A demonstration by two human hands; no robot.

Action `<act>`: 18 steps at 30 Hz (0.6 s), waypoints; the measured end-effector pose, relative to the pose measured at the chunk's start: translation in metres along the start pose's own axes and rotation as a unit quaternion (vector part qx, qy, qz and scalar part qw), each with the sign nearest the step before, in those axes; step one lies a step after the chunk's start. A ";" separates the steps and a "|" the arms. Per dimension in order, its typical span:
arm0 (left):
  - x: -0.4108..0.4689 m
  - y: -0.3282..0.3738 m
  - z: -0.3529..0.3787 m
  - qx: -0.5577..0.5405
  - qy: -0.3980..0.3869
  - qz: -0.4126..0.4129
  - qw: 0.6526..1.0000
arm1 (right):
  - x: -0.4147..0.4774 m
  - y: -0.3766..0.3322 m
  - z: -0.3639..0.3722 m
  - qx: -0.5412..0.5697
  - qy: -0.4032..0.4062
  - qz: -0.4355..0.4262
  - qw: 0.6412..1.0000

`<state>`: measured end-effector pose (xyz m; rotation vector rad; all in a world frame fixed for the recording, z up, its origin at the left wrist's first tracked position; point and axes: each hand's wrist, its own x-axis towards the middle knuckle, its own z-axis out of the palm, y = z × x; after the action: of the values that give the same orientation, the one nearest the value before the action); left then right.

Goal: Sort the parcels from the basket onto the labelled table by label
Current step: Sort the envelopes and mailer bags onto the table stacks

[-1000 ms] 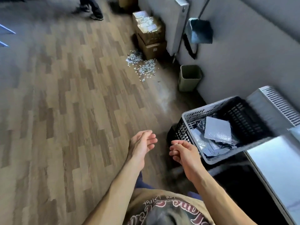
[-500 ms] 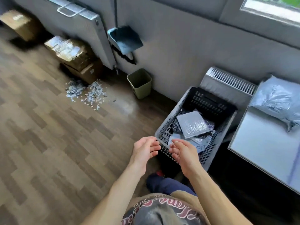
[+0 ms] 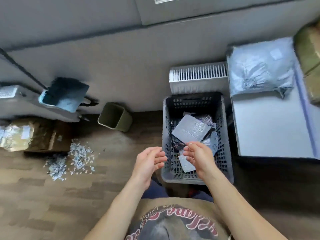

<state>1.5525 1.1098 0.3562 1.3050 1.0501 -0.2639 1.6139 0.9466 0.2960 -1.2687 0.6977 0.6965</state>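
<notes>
Your left hand (image 3: 149, 161) hangs just outside the left wall of the basket (image 3: 223, 135), palm turned inward, fingers loosely curved and holding nothing. Your right hand (image 3: 199, 158) is over the basket's near left corner, fingers likewise relaxed and empty. A small grey parcel (image 3: 187, 165) lies directly below it; whether the hand touches it cannot be told from this angle. A larger flat grey parcel (image 3: 190, 129) lies tilted on top of crumpled bags (image 3: 210, 142) in the basket's middle. The basket stands on the floor, beside the table (image 3: 270, 127) and in front of a radiator (image 3: 199, 74). At the table's far end lies a bulky grey mailer (image 3: 259, 70), with a brown parcel (image 3: 310, 54) beside it at the right frame edge. A green bin (image 3: 119, 118) stands by the wall to the left.
</notes>
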 end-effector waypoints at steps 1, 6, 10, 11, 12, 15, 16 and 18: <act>0.013 0.006 0.004 0.018 -0.013 -0.012 1.000 | 0.008 0.000 -0.003 0.020 0.026 0.009 0.999; 0.098 0.032 0.025 0.105 -0.086 -0.069 0.988 | 0.044 0.002 -0.004 0.091 0.129 0.035 0.987; 0.171 0.049 0.046 0.199 -0.178 -0.105 0.958 | 0.080 0.017 0.012 0.118 0.238 0.045 0.963; 0.188 0.052 0.049 0.222 -0.194 -0.111 0.949 | 0.090 0.023 0.020 0.111 0.246 0.057 0.961; 0.204 0.055 0.055 0.244 -0.207 -0.114 0.941 | 0.099 0.029 0.029 0.102 0.253 0.072 0.959; 0.251 0.058 0.078 0.279 -0.239 -0.102 0.924 | 0.134 0.045 0.053 0.081 0.263 0.104 0.956; 0.269 0.058 0.088 0.283 -0.248 -0.098 0.922 | 0.150 0.051 0.057 0.088 0.264 0.110 0.954; 0.302 0.053 0.108 0.294 -0.262 -0.093 0.915 | 0.182 0.060 0.059 0.111 0.272 0.113 0.949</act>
<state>1.8044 1.1469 0.1537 1.5382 0.6425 -1.0804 1.6825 1.0283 0.1257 -1.1853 1.3546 0.4289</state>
